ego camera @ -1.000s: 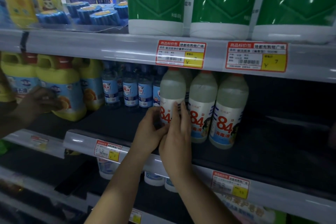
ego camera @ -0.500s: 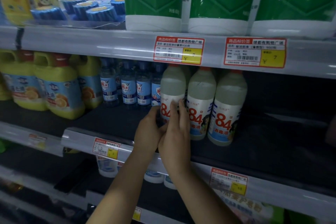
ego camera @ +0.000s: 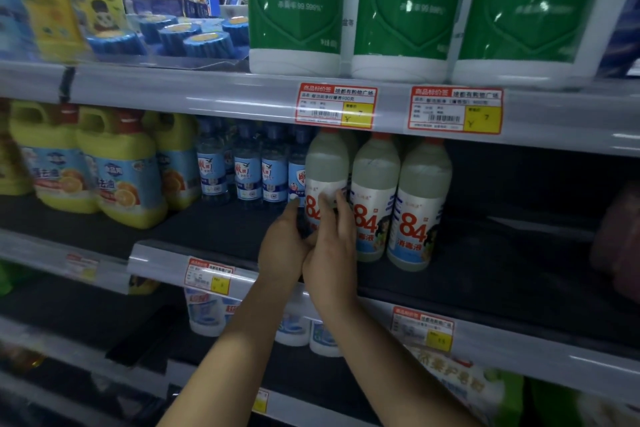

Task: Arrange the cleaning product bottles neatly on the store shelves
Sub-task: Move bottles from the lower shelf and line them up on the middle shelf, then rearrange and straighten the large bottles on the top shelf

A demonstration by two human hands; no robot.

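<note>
On the middle shelf [ego camera: 519,274] stand three white bottles [ego camera: 420,204] marked 84 in the front row, with more behind them that cannot be counted. To their left are at least four small blue bottles [ego camera: 247,170] and three yellow jugs [ego camera: 121,170]. The top shelf carries three big green bottles [ego camera: 405,7] and about five blue round blocks [ego camera: 204,43]. Five price tags [ego camera: 336,107] are visible. Two hands [ego camera: 332,253] are in view.

Your single head cam sits close to the middle shelf [ego camera: 221,229], facing it slightly downward, upper shelf edge [ego camera: 207,94] overhead.
</note>
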